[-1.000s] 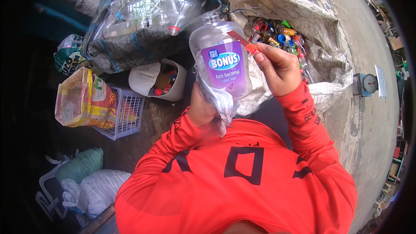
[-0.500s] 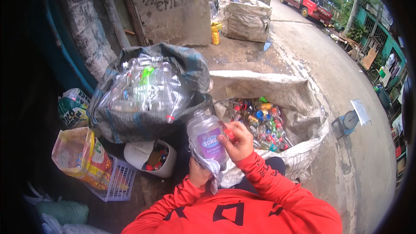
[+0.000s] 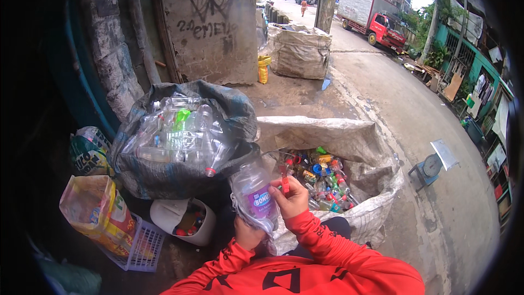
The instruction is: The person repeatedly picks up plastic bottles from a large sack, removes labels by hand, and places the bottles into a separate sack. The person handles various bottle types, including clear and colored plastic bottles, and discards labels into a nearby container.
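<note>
In front of my chest, my left hand (image 3: 249, 234) is closed round the lower part of a clear plastic bottle (image 3: 250, 177) with a purple label. A whitish cloth or film lies between that palm and the bottle. My right hand (image 3: 291, 196) pinches a small red tool (image 3: 285, 184), whose exact kind I cannot make out. Its thumb reaches the edge of the label. The bottle is tilted slightly left, and its neck shows no cap. Beyond my left hand, a dark woven sack (image 3: 164, 183) bulges with clear plastic bottles (image 3: 183, 131).
A large white sack (image 3: 322, 125) of mixed bottles (image 3: 322, 177) stands ahead right. To the left are a white bin (image 3: 202, 232) with caps, a yellow-red bag (image 3: 109, 216) and a purple crate (image 3: 147, 248). A weighing scale (image 3: 430, 168) stands by the road; a red truck (image 3: 386, 33) is farther off.
The view has tipped up, so the surroundings sit lower in it. Both hands keep their holds, and the red tool now points more upright beside the bottle.
</note>
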Demonstrator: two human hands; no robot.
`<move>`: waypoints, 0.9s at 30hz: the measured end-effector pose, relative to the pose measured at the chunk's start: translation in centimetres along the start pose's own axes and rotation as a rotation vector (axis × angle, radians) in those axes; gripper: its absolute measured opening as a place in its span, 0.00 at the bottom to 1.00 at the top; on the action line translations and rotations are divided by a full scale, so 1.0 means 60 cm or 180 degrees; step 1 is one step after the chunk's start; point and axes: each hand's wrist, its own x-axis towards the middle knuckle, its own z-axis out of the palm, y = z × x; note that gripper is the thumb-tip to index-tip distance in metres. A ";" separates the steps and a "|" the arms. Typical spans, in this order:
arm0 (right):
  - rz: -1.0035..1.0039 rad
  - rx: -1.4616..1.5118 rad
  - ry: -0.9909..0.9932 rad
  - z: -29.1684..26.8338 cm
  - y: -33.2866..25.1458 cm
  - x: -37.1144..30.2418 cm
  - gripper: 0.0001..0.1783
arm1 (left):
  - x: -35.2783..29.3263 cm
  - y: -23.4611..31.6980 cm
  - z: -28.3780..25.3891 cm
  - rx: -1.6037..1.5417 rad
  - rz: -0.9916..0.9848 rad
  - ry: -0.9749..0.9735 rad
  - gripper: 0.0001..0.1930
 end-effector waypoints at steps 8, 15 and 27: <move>0.0406 0.0393 0.0015 0.002 0.008 -0.007 0.04 | -0.004 -0.005 -0.002 0.0254 0.0245 0.0027 0.34; 0.0509 0.0693 0.0092 0.007 0.019 -0.013 0.03 | -0.010 -0.005 0.001 0.0501 0.0237 0.0115 0.32; 0.0374 0.0377 0.0020 0.013 0.031 -0.016 0.02 | -0.014 -0.028 0.000 0.0398 0.0178 0.0057 0.36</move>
